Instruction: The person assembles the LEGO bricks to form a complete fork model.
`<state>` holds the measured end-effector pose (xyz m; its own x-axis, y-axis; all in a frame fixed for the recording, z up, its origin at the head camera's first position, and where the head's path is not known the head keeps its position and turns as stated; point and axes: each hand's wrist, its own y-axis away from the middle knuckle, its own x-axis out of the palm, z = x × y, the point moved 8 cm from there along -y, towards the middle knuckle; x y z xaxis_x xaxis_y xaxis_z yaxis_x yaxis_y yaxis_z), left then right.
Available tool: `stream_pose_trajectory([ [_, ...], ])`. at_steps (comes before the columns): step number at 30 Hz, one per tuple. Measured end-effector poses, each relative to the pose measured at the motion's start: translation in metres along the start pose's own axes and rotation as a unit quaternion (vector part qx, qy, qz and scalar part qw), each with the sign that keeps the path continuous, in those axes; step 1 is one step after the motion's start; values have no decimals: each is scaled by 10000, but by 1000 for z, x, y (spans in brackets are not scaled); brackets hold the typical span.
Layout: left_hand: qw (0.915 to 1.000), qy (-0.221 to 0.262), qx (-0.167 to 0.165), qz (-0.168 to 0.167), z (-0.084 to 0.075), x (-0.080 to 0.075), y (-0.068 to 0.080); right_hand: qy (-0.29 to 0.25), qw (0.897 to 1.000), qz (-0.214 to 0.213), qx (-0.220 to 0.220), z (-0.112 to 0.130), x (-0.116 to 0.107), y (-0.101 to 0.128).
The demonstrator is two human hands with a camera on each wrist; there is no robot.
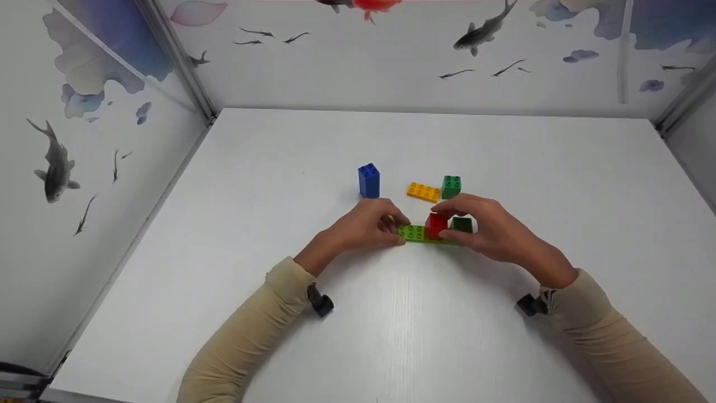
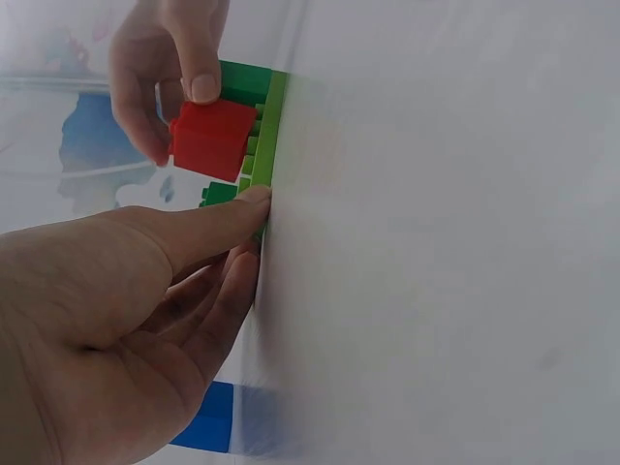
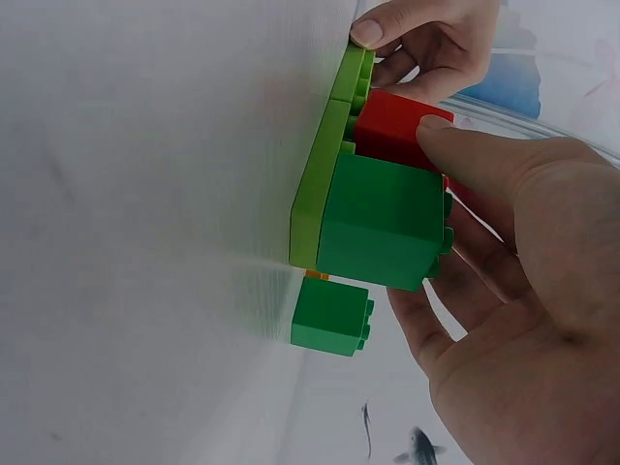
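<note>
My left hand [image 1: 366,226] pinches the left end of a long light green studded plate [image 1: 413,233] between thumb and fingers. My right hand [image 1: 495,230] holds a red brick [image 1: 436,227], thumb on the near side and fingers on the far side. In the left wrist view the red brick [image 2: 211,140] leans slightly over the plate's studs, some of which show beneath it. A dark green brick [image 3: 380,218] sits on the plate's right end, beside the red one. In the right wrist view a seam crosses the light green plate [image 3: 320,184].
Behind my hands stand a tall blue brick [image 1: 369,182], a flat yellow-orange plate [image 1: 423,192] and another green brick [image 1: 451,187]. All are on the white table [image 1: 268,162]. Walls with painted fish rise along its back and left edges.
</note>
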<state>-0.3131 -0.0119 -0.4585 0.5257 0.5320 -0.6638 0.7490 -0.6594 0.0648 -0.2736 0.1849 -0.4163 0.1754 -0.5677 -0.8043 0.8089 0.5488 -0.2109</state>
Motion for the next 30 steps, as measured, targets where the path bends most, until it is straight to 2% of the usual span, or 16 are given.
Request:
stream_pose_trajectory([
  [18, 9999, 45, -151, -6, -2, 0, 1, -99, 9999, -86, 85, -1, 2, -1],
  [30, 9999, 25, -96, -33, -3, -1, 1, 181, 9998, -100, 22, 7, 4, -1],
])
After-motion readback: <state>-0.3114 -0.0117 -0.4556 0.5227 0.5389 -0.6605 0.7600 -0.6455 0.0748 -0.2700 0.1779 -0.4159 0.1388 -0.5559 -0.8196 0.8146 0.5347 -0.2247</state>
